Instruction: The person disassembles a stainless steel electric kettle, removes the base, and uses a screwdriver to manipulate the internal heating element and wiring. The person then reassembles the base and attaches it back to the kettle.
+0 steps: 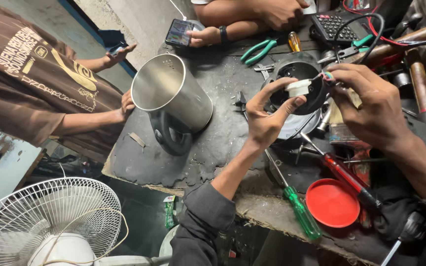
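Two hands around white part

A single head-worn camera looks steeply down and forward from close above a dark, worn workbench, near enough that the person's left hand and right hand fill the centre and right of the view. The near bench edge runs across the bottom, the far side lies along the top, where other people's arms reach in. At lower left the view drops past the edge to a white fan.
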`<state>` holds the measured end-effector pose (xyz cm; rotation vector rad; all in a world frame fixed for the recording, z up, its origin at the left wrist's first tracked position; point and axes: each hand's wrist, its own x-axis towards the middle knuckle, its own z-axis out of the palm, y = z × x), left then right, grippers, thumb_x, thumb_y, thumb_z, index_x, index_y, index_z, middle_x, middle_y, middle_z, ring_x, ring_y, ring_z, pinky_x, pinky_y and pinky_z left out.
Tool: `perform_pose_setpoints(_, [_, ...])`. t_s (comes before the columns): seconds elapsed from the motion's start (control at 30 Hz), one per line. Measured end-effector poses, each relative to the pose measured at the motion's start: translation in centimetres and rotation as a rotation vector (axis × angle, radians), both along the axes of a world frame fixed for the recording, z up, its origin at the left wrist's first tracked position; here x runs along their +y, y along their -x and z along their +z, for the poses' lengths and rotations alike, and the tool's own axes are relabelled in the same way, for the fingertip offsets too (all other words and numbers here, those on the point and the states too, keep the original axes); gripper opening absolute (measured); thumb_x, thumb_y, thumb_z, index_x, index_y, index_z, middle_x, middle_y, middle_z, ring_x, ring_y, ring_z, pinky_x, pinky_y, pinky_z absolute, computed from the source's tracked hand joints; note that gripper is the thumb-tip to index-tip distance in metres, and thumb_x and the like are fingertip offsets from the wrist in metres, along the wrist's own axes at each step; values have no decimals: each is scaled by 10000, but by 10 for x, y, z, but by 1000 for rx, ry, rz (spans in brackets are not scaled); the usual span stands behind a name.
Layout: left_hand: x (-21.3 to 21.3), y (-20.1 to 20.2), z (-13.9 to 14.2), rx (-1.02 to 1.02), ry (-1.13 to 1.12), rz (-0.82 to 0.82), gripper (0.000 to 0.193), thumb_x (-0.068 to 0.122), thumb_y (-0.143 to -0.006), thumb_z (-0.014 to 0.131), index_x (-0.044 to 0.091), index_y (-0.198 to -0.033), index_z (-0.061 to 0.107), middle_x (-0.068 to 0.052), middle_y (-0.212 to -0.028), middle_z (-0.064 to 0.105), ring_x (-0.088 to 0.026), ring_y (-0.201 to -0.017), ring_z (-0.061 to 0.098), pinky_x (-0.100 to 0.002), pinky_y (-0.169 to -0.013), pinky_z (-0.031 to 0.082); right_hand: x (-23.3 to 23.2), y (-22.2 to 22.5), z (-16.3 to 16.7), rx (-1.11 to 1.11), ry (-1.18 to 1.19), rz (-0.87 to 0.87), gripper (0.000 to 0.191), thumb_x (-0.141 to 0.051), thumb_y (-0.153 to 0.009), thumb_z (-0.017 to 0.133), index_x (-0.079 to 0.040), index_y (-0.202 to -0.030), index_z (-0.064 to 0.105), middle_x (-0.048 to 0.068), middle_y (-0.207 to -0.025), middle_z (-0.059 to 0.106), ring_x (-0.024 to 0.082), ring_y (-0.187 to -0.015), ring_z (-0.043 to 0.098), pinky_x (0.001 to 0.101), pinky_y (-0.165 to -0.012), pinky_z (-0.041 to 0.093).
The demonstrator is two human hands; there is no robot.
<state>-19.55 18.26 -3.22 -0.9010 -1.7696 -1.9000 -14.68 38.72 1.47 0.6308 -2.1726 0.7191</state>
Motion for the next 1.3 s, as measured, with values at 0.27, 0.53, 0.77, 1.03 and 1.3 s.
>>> perform_pose_setpoints(0.27, [2,-1,0,68,40,-26,347,150,-925,848,73,-1230,699,-69,-1143,763,-134,-1069,738,-260,-984,587,2,-5,-1,-101,219,64,182,13,-1100,608,-4,-1276,564,183,-1157,722,239,-1063,726,330,-910,578])
perform_pose_setpoints(0.53, [2,-1,-1,5,102,11,372,216,-924,841,49,-1232,717,-80,-1076,777,-122,-991,746,-241,-912,585,-5,-12,11,-188,164,-22,386,52,-1006,604,-35,-1382,615,170,-911,703,197,-752,654,322,-678,531])
perform_pose_setpoints(0.77, [-1,-3,4,-4,133,-15,359,238,-958,814,58,-1255,723,-83,-1113,783,-146,-1071,746,-267,-987,563,2,-8,-3,-51,140,67,203,10,-1088,691,-45,-1283,674,125,-983,728,132,-781,692,265,-679,544])
perform_pose_setpoints(1.03, [-1,-8,9,69,175,-89,490,202,-961,821,66,-1395,638,-104,-1294,717,-183,-1225,699,-302,-1107,540,12,-5,-17,-145,165,25,140,-53,-1084,679,-40,-1222,701,85,-858,716,110,-676,662,250,-604,502])
perform_pose_setpoints(1.3, [0,-11,11,138,211,-80,569,111,-926,834,50,-1436,589,-116,-1301,699,-181,-1214,704,-282,-1095,546,9,-3,-14,-74,94,50,113,-36,-1086,701,-20,-1197,692,124,-1038,754,168,-853,755,263,-707,577])
